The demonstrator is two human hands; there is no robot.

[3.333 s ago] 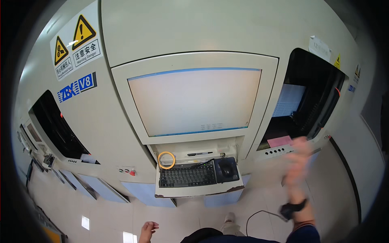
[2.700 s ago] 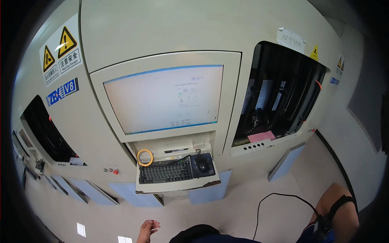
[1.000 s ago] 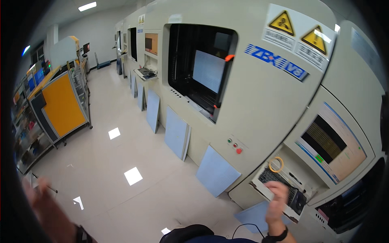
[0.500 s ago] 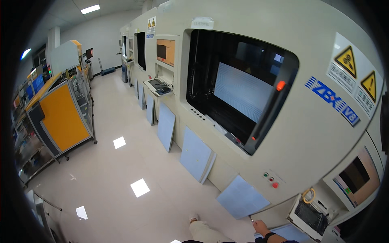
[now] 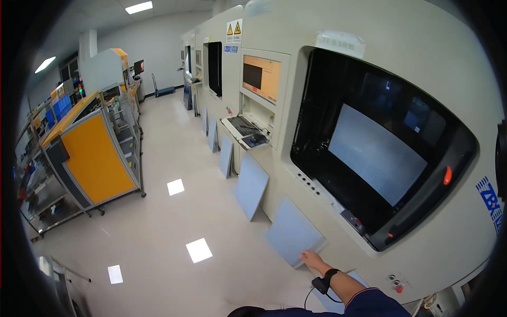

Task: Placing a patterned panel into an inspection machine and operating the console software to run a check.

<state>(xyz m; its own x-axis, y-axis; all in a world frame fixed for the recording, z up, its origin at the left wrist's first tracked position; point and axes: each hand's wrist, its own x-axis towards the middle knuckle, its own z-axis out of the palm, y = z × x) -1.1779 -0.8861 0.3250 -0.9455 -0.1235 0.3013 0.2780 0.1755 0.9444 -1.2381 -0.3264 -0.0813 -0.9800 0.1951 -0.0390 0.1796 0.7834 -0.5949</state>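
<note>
My right hand [image 5: 311, 259] reaches forward from the lower right, its fingers curled together. What they hold, if anything, is too small to make out. A black band with a small box and a cable [image 5: 323, 282] is on that wrist. Just past the hand, a pale blue flat panel [image 5: 293, 232] leans against the machine's base; from here I cannot tell whether the fingers touch it. Another pale blue panel [image 5: 332, 304] is partly hidden behind my forearm. My left hand is out of view.
On the right stands a large cream machine [image 5: 285, 158] with a dark window, a screen [image 5: 260, 79] and a keyboard shelf [image 5: 245, 131]. More panels [image 5: 252, 186] lean along its row. An orange-sided cart [image 5: 97, 158] is at left; a blue trolley [image 5: 165, 91] stands far back.
The view has shifted, so the machine's window and the leaning panels sit farther right and lower. My right arm now stretches farther into view, with the hand in front of a leaning panel.
</note>
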